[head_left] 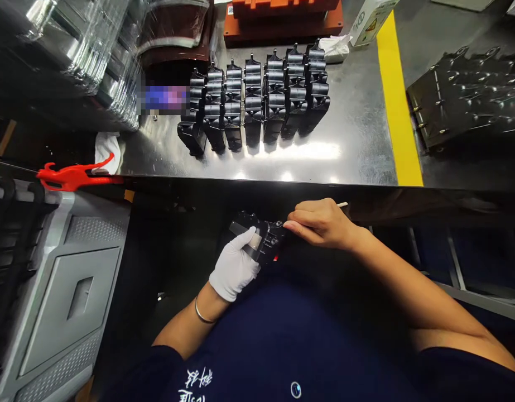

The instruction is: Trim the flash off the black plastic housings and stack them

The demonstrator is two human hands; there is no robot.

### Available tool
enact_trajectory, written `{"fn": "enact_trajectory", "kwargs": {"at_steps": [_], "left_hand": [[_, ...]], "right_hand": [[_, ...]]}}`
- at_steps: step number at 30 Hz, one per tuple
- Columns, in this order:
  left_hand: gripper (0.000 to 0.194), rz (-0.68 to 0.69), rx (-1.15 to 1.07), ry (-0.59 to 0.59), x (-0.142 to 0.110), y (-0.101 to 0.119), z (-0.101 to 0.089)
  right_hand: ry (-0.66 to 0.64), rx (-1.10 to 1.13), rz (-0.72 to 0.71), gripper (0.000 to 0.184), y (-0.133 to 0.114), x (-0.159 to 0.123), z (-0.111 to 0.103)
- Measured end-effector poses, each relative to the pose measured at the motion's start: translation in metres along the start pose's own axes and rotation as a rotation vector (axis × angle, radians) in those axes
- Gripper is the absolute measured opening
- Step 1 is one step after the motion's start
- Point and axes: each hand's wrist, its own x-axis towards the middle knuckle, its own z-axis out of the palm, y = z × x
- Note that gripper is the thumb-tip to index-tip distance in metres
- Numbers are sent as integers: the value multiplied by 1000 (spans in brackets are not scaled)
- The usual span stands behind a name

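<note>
My left hand (pixel 233 272), in a white glove, grips a black moulded plastic part (pixel 263 237) in front of my body. The thumb lies over a flat, lighter grey patch on the part. My bare right hand (pixel 319 223) is closed in a pinch beside the part's right end. A thin stick-like tool with a pale end (pixel 343 204) pokes out behind that hand. Its working tip is hidden at my fingertips, which are close to the part's edge; I cannot tell whether they touch it. A small red spot shows under the part.
Several similar black parts (pixel 253 100) stand in a row on the metal bench (pixel 357 151). An orange fixture (pixel 282 25) sits behind them. Yellow tape (pixel 397 100) crosses the bench, with more black parts (pixel 470 100) to its right. A red air gun (pixel 77 176) lies left, above a grey case (pixel 73 301).
</note>
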Motion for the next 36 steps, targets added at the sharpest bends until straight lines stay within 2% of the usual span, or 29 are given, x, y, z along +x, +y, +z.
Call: {"fn": "enact_trajectory", "kwargs": {"at_steps": [4, 9, 13, 15, 16, 18, 22, 24, 26, 29, 36], "left_hand": [[42, 3, 18, -18, -2, 0, 1], [38, 21, 48, 42, -6, -4, 8], [35, -43, 78, 95, -5, -5, 7], [35, -19, 81, 82, -4, 0, 4], [35, 19, 76, 70, -3, 4, 2], [34, 120, 57, 35, -3, 14, -1], [35, 223, 21, 11, -6, 25, -1], [37, 240, 12, 32, -6, 24, 0], [39, 253, 12, 44, -5, 20, 2], [39, 254, 38, 35, -3, 13, 2], [41, 232, 55, 11, 3, 3, 2]], "right_hand": [[-99, 159, -6, 37, 6, 0, 0], [-237, 421, 79, 39, 10, -3, 2], [-521, 774, 151, 47, 19, -8, 4], [-665, 939, 158, 49, 22, -10, 4], [-689, 976, 169, 49, 22, -11, 4], [-592, 967, 244, 47, 18, -11, 5], [-116, 924, 550, 49, -2, -8, 17], [48, 913, 665, 50, -14, -4, 27], [169, 878, 720, 50, -24, 1, 37], [304, 861, 747, 47, -36, 5, 48], [418, 962, 907, 44, -56, 5, 66]]}}
